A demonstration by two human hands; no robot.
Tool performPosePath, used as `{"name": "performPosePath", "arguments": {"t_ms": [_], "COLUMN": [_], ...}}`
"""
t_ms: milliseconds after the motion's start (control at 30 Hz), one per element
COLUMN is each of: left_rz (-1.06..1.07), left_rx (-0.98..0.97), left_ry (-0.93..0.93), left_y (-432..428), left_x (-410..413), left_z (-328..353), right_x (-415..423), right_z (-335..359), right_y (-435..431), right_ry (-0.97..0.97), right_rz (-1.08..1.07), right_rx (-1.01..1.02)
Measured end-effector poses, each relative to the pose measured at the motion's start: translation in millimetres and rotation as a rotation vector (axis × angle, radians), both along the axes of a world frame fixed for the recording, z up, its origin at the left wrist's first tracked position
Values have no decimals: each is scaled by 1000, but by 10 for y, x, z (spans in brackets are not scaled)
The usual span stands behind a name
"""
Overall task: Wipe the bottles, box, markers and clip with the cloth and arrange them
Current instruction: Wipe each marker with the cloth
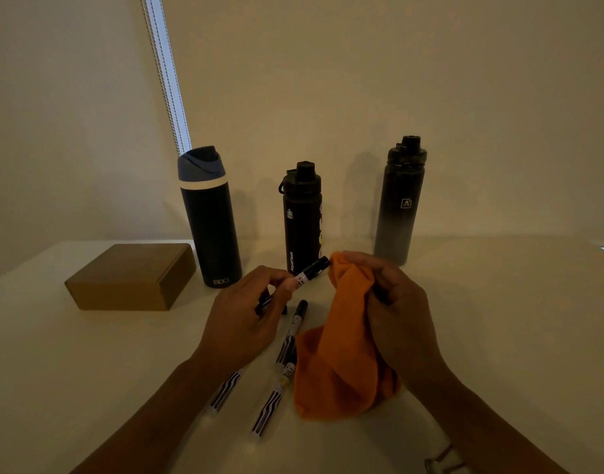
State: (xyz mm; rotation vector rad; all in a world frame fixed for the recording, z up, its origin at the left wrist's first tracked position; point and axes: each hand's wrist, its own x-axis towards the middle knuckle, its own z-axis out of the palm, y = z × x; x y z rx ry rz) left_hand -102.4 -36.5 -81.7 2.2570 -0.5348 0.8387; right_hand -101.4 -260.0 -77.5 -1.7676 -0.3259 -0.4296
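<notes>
Head view: left hand (240,319) grips marker (311,270), right hand (396,302) cloth (341,371); bottles (211,227) capped, box (129,278) closed.

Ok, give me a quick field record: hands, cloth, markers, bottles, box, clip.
left hand: holds one marker above the table
right hand: grips orange cloth, next to that marker's cap
loose markers: three lying on table
bottles: three upright at back
box: closed, left of bottles
clip: near right forearm, partly cut off
</notes>
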Motion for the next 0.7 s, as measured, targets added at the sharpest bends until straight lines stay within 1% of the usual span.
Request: {"name": "performPosePath", "arguments": {"t_ms": [167, 300, 433, 600, 700], "left_rz": [-32, -49, -70, -113, -102], "left_rx": [-57, -103, -113, -122, -120], "left_ry": [91, 152, 148, 166, 242], "left_y": [-64, -78, -100, -120, -141], "left_x": [-41, -86, -106, -117, -126], "left_z": [16, 68, 81, 27, 12], "right_x": [-1, 18, 27, 82, 97], "right_z": [-43, -110, -146, -231, -224], "right_y": [-3, 9, 14, 33, 25], "right_ry": [-10, -12, -5, 120, 103], "right_rz": [8, -6, -46, -107, -133], "right_rx": [15, -19, -17, 20, 51]}}
